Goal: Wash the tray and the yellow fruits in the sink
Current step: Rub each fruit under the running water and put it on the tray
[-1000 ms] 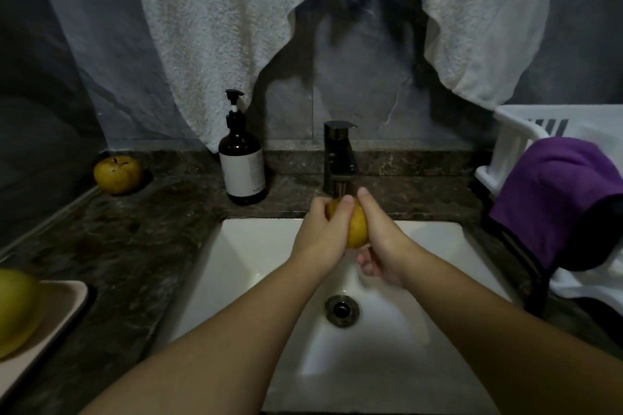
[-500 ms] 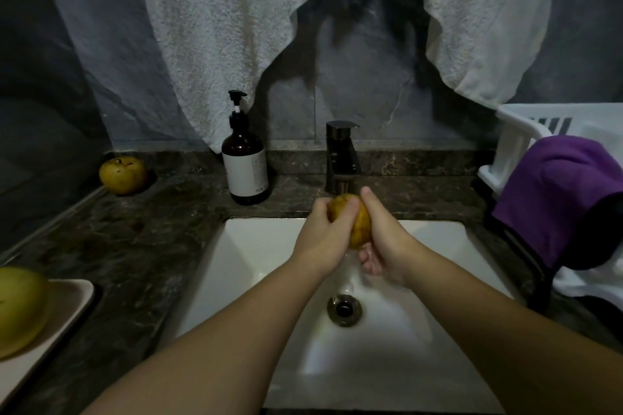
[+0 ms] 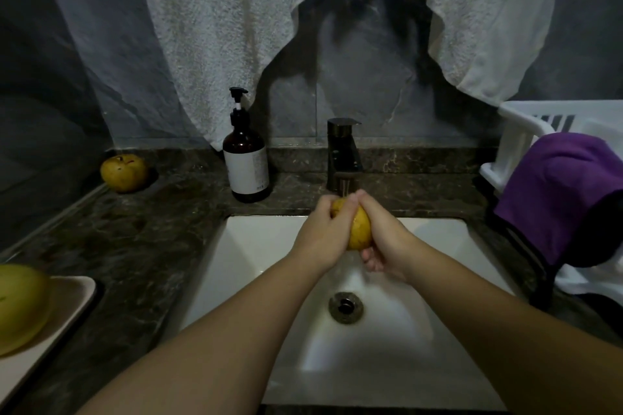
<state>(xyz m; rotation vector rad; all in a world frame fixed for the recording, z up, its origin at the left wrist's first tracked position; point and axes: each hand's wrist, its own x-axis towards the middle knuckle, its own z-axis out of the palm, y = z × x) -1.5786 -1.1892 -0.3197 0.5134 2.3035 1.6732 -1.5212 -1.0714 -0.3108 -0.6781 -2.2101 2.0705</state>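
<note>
Both hands hold one yellow fruit (image 3: 360, 231) over the white sink (image 3: 256, 246), right under the dark faucet (image 3: 342, 158), where water runs down. My left hand (image 3: 323, 232) grips its left side and my right hand (image 3: 384, 239) wraps its right side from below. A second yellow fruit (image 3: 124, 172) lies on the dark counter at the back left. A third, larger yellow-green fruit (image 3: 20, 303) rests on the beige tray (image 3: 67, 307) at the left edge of view.
A brown pump bottle (image 3: 246, 165) stands left of the faucet. A white dish rack (image 3: 519, 148) with a purple cloth (image 3: 559, 192) draped over it fills the right side. A white towel (image 3: 215, 27) hangs on the wall behind. The drain (image 3: 346, 307) sits mid-basin.
My hands have shifted on the fruit, the fingertips meeting over its top while it turns slightly under the water. The view has drifted a little to the left.
</note>
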